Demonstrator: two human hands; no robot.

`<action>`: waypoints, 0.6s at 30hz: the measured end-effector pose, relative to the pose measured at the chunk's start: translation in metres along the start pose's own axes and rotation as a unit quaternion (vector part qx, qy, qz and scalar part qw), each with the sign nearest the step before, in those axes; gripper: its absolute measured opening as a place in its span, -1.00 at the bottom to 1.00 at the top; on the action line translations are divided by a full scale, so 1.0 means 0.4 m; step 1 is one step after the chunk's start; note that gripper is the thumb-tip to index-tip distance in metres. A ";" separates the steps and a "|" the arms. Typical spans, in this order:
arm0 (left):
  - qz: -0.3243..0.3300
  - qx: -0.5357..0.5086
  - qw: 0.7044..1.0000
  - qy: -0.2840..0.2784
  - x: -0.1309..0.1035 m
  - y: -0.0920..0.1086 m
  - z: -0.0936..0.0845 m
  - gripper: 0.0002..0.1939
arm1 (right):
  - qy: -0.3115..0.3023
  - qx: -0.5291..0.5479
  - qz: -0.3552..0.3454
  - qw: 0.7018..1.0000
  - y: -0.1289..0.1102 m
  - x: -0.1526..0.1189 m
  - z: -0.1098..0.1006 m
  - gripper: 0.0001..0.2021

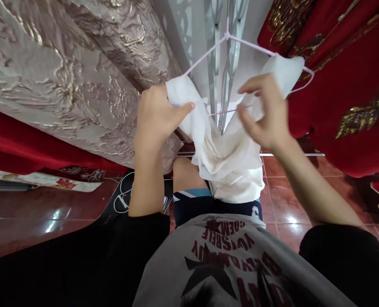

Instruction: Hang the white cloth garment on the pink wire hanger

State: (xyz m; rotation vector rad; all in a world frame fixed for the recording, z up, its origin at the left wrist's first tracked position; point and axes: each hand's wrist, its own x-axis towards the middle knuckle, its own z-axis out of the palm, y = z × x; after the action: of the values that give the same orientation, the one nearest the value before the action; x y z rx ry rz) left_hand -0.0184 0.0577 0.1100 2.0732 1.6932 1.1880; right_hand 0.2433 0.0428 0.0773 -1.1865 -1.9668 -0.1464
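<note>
White garment [237, 181] sat partly on pink hanger [227, 36], right end protruding. Left hand [153, 115] gripped cloth; right hand [272, 115] open, contact unclear. Next adjustment needed right shoulder eased outward.

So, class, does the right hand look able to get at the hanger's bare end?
Probably yes: the right hand is close by, thumb and finger apart, and that end of the pink hanger sticks out past the white garment, uncovered.
</note>
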 end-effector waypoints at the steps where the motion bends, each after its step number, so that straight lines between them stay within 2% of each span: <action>1: -0.001 0.006 1.000 -0.010 -0.001 -0.003 0.004 -0.80 | -0.038 0.008 -0.013 0.999 0.009 -0.015 0.044 -0.68; 3: -0.004 0.014 0.999 -0.029 -0.009 -0.014 0.018 -0.80 | -0.077 0.007 -0.001 0.997 0.027 -0.038 0.127 -0.62; 4: -0.001 -0.001 1.000 -0.018 -0.019 -0.022 0.031 -0.74 | -0.080 0.003 0.017 0.997 0.034 -0.048 0.164 -0.62; 6: 0.020 -0.047 0.998 0.028 -0.052 -0.038 0.071 -0.54 | -0.053 0.001 0.057 0.997 0.037 -0.068 0.220 -0.60; 8: 0.055 -0.103 0.988 0.100 -0.107 -0.049 0.130 -0.33 | -0.004 0.009 0.077 0.997 0.021 -0.090 0.250 -0.58; 10: 0.085 -0.148 0.973 0.157 -0.174 -0.050 0.196 -0.20 | 0.032 0.024 0.075 0.996 -0.012 -0.114 0.257 -0.59; 13: 0.075 -0.197 0.959 0.191 -0.260 -0.036 0.271 -0.18 | 0.046 0.048 0.085 0.994 -0.063 -0.141 0.237 -0.61; 15: 0.050 -0.237 0.946 0.215 -0.286 -0.024 0.288 -0.22 | 0.053 0.057 0.103 0.992 -0.082 -0.150 0.218 -0.63; 18: 0.016 -0.329 0.920 0.211 -0.279 -0.014 0.268 -0.32 | 0.071 0.049 0.116 0.989 -0.080 -0.151 0.198 -0.63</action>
State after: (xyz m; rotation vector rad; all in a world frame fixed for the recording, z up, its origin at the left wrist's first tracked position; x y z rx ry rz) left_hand 0.0501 -0.0069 -0.0131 1.4987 1.1373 1.9844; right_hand 0.1857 0.0212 -0.0072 -1.2941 -1.6790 -0.0135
